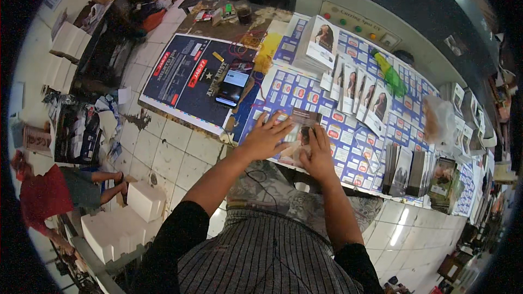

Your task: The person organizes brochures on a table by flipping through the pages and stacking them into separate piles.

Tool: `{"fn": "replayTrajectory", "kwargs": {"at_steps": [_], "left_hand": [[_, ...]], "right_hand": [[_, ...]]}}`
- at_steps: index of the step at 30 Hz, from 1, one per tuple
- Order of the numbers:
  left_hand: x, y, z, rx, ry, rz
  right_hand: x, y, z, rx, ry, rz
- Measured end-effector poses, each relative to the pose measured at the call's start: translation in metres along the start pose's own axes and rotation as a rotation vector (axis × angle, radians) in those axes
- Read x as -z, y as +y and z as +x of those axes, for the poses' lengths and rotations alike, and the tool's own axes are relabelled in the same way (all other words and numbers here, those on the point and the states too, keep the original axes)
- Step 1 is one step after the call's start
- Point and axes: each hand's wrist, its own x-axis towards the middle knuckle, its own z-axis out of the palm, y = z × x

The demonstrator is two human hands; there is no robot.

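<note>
A printed leaflet with a brown top band and a picture [306,116] lies at the table's near edge, under both my hands. My left hand [268,137] rests on its left side with the fingers stretched out. On its right side lies my right hand [318,155], fingers extended and thumb apart. Beyond them stands a tall stack of white leaflets [317,49] with a picture of a person on top. Several similar leaflets [357,90] overlap in a fanned row to its right. How many sheets are under my hands, I cannot tell.
Blue printed sheets [340,158] cover the table. A phone [233,87] lies left on a dark poster [177,76]. A green bottle [389,73], a plastic bag [438,120] and upright leaflet bundles [406,169] are on the right. A person in red [46,198] is at far left.
</note>
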Motion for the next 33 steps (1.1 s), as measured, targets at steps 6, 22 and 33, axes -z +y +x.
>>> {"fn": "replayTrajectory", "kwargs": {"at_steps": [6, 22, 33], "left_hand": [[-0.007, -0.003, -0.001, -0.005, -0.001, 0.036], [0.007, -0.007, 0.0, -0.031, -0.108, -0.046], [0.012, -0.008, 0.007, -0.031, -0.179, -0.057]], "right_hand": [[-0.002, 0.0, 0.003, 0.035, 0.018, -0.051], [-0.005, 0.003, 0.0, -0.02, -0.031, -0.087], [-0.001, 0.002, 0.003, -0.033, -0.026, -0.071]]}}
